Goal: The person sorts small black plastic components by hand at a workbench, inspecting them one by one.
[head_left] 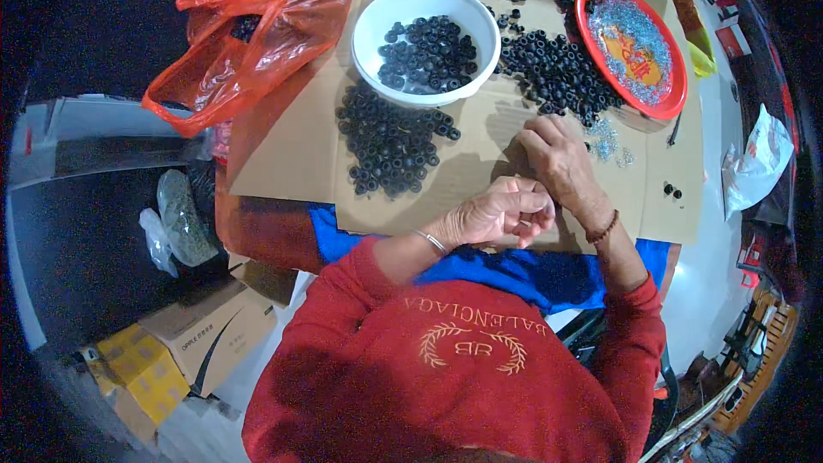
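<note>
Over the cardboard, my left hand (pixel 501 213) is closed, palm partly turned up, with thumb and forefinger pinched together; whatever lies between them is too small to make out. Just beyond it, my right hand (pixel 557 157) bends its fingers down toward the cardboard, their tips hidden, so what they hold does not show. To the left lies a loose pile of small round black pieces with central holes (pixel 390 141). A larger heap of similar black pieces (pixel 557 69) reaches close to my right hand. Some tiny clear pieces (pixel 605 139) are scattered right beside that hand.
A white bowl (pixel 367 64) holds more black pieces. At the right, a red plate (pixel 674 96) carries many small clear pieces. An orange plastic bag (pixel 291 26) stands at the far left. Cardboard (pixel 291 163) covers the table, with blue cloth (pixel 531 279) along its near edge.
</note>
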The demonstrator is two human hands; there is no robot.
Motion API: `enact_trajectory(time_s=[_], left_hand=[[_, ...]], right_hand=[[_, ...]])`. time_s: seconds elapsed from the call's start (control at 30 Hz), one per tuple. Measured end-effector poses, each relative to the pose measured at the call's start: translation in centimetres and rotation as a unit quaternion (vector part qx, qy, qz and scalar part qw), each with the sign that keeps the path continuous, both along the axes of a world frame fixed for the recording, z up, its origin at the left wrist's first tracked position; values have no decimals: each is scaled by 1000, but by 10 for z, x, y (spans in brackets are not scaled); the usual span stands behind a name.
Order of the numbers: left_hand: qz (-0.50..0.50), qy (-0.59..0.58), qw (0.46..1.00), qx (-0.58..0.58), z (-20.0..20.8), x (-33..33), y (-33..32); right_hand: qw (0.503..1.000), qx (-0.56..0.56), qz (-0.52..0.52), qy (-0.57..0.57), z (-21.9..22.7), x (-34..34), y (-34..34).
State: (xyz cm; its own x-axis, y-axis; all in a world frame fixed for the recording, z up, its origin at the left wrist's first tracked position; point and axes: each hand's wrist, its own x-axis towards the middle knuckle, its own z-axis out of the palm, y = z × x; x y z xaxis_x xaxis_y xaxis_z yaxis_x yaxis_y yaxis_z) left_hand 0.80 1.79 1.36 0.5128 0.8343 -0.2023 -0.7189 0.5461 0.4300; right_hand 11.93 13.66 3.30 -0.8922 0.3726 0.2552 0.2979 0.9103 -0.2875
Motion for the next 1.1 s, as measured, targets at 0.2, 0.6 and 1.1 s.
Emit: enact_trajectory(time_s=[0.2, 0.6, 1.1], left_hand=[[102, 103, 989, 25, 4, 8, 0], [362, 310, 878, 39, -3, 6, 8], [344, 367, 861, 77, -6, 2, 8]], right_hand=[[990, -111, -38, 85, 0, 5, 4], [976, -78, -92, 181, 6, 31, -8], [865, -334, -269, 260, 11, 103, -45]])
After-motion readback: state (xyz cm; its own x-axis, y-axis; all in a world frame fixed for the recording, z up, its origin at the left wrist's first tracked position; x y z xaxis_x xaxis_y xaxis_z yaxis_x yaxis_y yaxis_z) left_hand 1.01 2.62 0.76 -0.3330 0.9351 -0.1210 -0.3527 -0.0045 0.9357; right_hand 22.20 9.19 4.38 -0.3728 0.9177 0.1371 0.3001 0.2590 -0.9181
